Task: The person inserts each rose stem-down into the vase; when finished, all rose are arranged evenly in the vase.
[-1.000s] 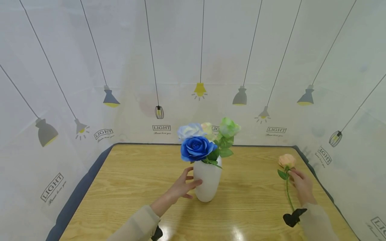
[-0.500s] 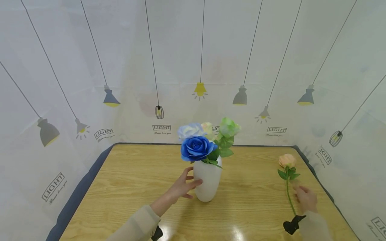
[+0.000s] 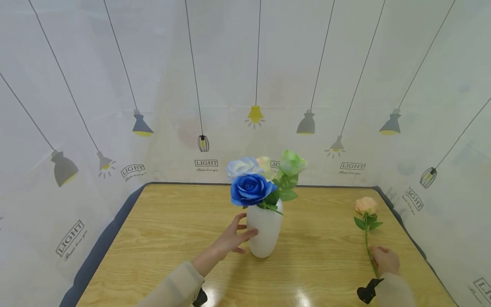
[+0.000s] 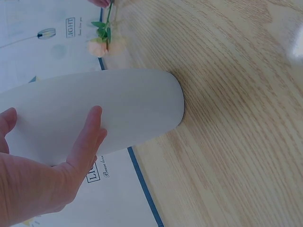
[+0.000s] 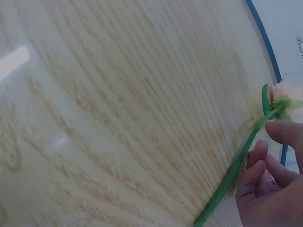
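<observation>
A white vase [image 3: 264,232] stands on the table with several roses in it: deep blue [image 3: 251,189], pale blue, cream and green. My left hand [image 3: 228,241] holds the vase's left side, thumb on the front and fingers around the back; the left wrist view shows this hand [image 4: 52,175] against the white wall. At the right lies a peach rose [image 3: 366,205] with a long green stem [image 5: 232,172]. My right hand [image 3: 385,259] is beside the lower stem. In the right wrist view its fingers [image 5: 258,153] are loosely curled, thumb apart, with tips right at the stem.
The wood-grain table [image 3: 184,213] has a dark edge at the back and sides. Behind it hangs a pale backdrop [image 3: 222,76] printed with lamps and "LIGHT" labels. Black straps [image 3: 369,291] sit at both wrists.
My right hand has let go of the peach rose just below its bloom and moved down the stem toward me. The left hand and vase stay in place.
</observation>
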Tool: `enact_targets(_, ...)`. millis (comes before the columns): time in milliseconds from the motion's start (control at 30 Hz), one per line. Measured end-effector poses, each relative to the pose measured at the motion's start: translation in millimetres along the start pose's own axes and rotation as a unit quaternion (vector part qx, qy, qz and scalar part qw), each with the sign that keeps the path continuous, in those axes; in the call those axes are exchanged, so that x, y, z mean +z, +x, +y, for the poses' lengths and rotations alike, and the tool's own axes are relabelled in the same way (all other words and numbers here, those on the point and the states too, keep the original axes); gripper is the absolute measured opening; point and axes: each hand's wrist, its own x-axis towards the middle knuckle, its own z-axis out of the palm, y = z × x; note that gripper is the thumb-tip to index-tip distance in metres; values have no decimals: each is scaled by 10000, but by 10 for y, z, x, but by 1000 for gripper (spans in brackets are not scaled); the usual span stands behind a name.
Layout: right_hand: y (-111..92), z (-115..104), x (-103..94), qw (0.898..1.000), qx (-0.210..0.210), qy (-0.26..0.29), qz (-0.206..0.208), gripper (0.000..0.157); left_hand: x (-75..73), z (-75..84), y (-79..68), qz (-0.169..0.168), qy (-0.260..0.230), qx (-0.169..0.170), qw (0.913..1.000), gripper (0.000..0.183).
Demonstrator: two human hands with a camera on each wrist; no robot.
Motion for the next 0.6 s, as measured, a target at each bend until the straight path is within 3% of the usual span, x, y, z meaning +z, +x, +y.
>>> enact_targets(167,34,35,91,9956,-377,-841,147,49,-8,-61,42,1,17,23,10000,74)
enact_targets(333,-8,-5,173,9822,-769,-1706,180,40,-19,-98,54,-78,106,187,9997,81)
enact_targets(500,-47,-18,215,9706,-1278,-2029,183,34,-21,-110,71,-55,9,87,9999,80)
enact_targets(600,-10,0,236,9710,-1382,-1949,-58,36,-20,-122,87,-15,-12,7,10000,78)
